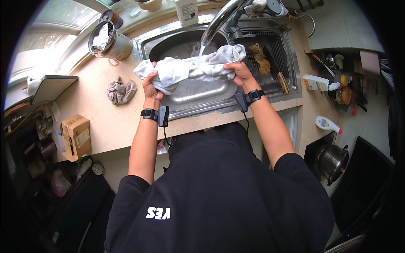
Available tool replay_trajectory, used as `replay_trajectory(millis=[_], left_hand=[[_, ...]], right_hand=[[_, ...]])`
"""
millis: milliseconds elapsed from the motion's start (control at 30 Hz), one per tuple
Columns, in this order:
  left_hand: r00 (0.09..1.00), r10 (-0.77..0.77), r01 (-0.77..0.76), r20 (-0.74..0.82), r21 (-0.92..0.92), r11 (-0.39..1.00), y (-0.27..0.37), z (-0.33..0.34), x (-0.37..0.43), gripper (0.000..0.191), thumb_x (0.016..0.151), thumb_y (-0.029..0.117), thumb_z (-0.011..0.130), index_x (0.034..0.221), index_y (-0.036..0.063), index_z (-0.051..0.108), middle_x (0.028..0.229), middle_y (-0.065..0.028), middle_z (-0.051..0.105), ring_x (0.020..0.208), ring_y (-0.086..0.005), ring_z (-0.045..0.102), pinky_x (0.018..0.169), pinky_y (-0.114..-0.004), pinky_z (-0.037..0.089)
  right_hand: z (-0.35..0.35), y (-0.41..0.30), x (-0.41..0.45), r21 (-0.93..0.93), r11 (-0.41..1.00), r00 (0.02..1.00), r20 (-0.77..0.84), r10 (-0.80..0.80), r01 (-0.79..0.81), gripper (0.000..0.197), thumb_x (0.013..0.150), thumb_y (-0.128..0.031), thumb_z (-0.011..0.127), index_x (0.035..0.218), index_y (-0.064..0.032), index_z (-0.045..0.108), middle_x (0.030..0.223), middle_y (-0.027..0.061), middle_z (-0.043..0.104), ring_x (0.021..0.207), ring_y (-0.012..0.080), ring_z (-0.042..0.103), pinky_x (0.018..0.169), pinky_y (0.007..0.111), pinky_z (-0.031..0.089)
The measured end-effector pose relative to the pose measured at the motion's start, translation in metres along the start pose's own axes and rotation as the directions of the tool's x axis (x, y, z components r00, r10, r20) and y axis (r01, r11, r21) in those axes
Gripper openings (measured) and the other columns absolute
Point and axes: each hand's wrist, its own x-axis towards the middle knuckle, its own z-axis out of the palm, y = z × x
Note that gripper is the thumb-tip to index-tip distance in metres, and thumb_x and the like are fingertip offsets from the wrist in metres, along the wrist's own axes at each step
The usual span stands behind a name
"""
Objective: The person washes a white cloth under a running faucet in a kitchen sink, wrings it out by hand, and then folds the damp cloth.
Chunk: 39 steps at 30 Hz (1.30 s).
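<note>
A wet white and grey cloth (190,70) is stretched between my two hands over the left basin of a stainless steel sink (202,95). My left hand (152,85) grips its left end, thumb on top. The right end is held by my right hand (242,73). Water runs from the chrome faucet (218,23) onto the cloth's middle. Part of each hand's fingers is hidden behind the cloth. A crumpled greyish-brown cloth (120,91) lies on the counter left of the sink.
A brown fuzzy item (261,60) and a wooden-backed brush or block (283,83) are in the right basin. A tin (121,46) and a cardboard box (76,136) stand at left. A spray bottle (316,83), a white squeeze bottle (327,123) and a metal pot (332,159) are at right.
</note>
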Motion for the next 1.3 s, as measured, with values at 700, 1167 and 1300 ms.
replay_trajectory(millis=[700, 1167, 1300], left_hand=[[0.960, -0.281, 0.281, 0.010, -0.092, 0.955, -0.011, -0.015, -0.022, 0.057, 0.088, 0.028, 0.062, 0.129, -0.0092, 0.053, 0.125, -0.0253, 0.064, 0.116, -0.0376, 0.064, 0.105, -0.048, 0.050], [0.834, -0.460, 0.400, 0.306, 0.240, 0.885, -0.020, 0.001, 0.003, 0.034, 0.070, 0.021, 0.068, 0.096, 0.0004, 0.059, 0.092, -0.0121, 0.063, 0.086, -0.0250, 0.066, 0.084, -0.037, 0.055], [0.894, -0.365, 0.311, 0.259, 0.229, 0.923, -0.021, 0.012, 0.009, 0.030, 0.071, 0.020, 0.067, 0.092, -0.0003, 0.059, 0.086, -0.0099, 0.062, 0.085, -0.0252, 0.066, 0.082, -0.034, 0.054]], right_hand=[[0.027, -0.001, 0.010, 0.121, 0.990, 0.986, 0.159, 0.054, -0.073, 0.042, 0.081, 0.006, 0.053, 0.122, 0.0048, 0.061, 0.110, 0.0174, 0.070, 0.106, 0.0327, 0.068, 0.100, 0.049, 0.054], [0.028, -0.009, 0.005, 0.026, 0.986, 0.971, 0.178, 0.160, -0.167, 0.038, 0.084, -0.002, 0.059, 0.121, 0.0001, 0.062, 0.109, 0.0126, 0.071, 0.098, 0.0251, 0.070, 0.092, 0.041, 0.057], [0.039, -0.001, 0.017, 0.101, 0.984, 0.988, 0.059, 0.145, -0.150, 0.037, 0.093, -0.034, 0.071, 0.110, -0.0015, 0.067, 0.103, 0.0104, 0.072, 0.094, 0.0227, 0.071, 0.087, 0.038, 0.057]])
